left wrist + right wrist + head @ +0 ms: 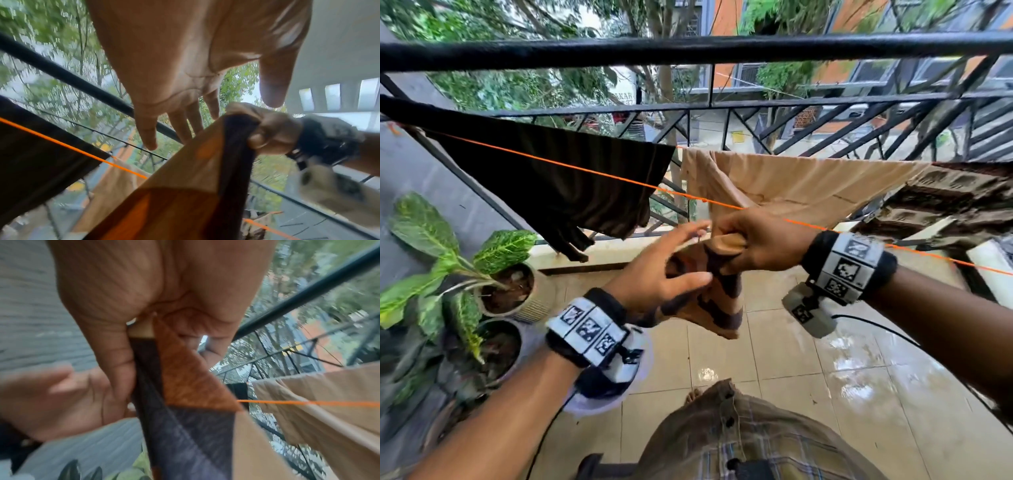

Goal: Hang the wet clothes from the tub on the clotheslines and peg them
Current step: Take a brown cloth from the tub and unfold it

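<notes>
A patterned cloth (717, 301) in tan, orange and dark patches hangs from my right hand (753, 243), which grips its bunched top edge just under the orange clothesline (571, 168). The right wrist view shows my fingers (115, 353) curled round the cloth (191, 382). My left hand (664, 270) is beside it with fingers spread, touching the cloth's left side; in the left wrist view the fingers (148, 134) are straight above the cloth (197, 175). A dark garment (558, 178), a beige garment (801, 185) and a brown patterned cloth (945, 198) hang on the far line.
A black metal railing (688, 51) runs across the balcony's edge. Potted plants (493, 274) stand at the left by the wall. The tiled floor (842, 370) is wet and shiny. A white tub rim (599, 404) shows under my left wrist.
</notes>
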